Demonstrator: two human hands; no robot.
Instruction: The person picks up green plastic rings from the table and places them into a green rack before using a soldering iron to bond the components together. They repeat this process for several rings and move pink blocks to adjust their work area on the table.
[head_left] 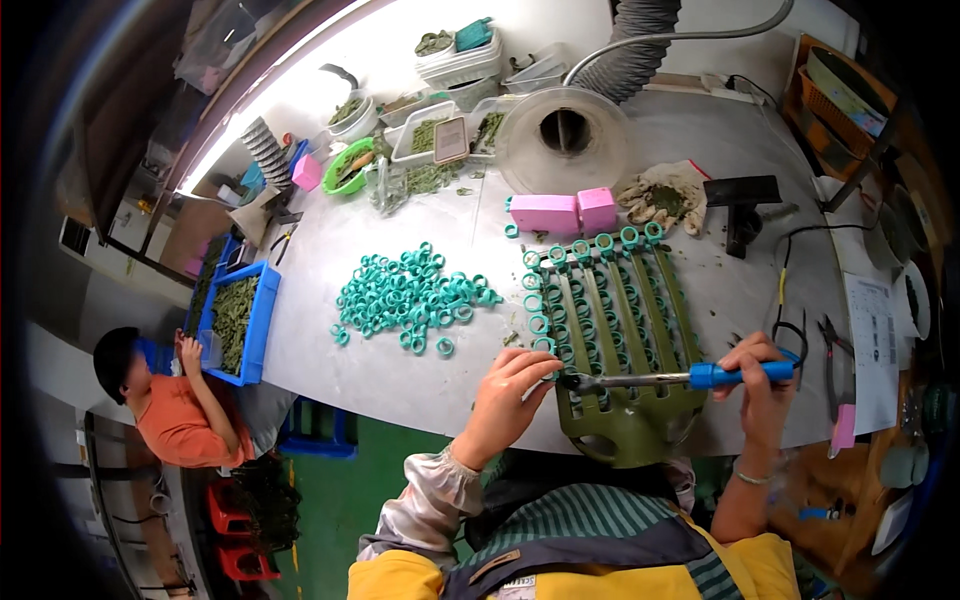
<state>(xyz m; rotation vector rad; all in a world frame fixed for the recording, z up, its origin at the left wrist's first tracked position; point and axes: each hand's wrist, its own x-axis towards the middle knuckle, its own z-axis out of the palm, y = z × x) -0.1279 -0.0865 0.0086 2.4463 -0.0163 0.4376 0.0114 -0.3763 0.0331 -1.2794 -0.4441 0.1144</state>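
Right now the right hand [757, 372] is wrapped around the blue handle of a screwdriver [680, 378], holding it level so that the metal shaft runs leftward to the near left corner of an olive-green rack [620, 330]. The left hand [505, 398] sits at that same corner, fingers curled narrow around the tip of the shaft; something small may be pinched there, but it is too hidden to tell. The rack lies flat on the surface [320, 250] just ahead of the person, its long ribs running away from the body, with teal rings seated along its far edge and down its left side.

To the left of the rack, a loose heap of teal rings [410, 295] is spread out, apart from the rack. Beyond the rack's far edge lie two pink blocks [565, 212], and behind them stands a clear round hood [565, 135] fed by a ribbed hose.

Judging from this, the step in hand is working the tool tip at a rack post near the left corner. The next move seems to call for a steady left hand to guide the tip while the right hand turns or presses the handle.

At the far left another person [165, 395] works at a blue bin [240, 320] of green parts.
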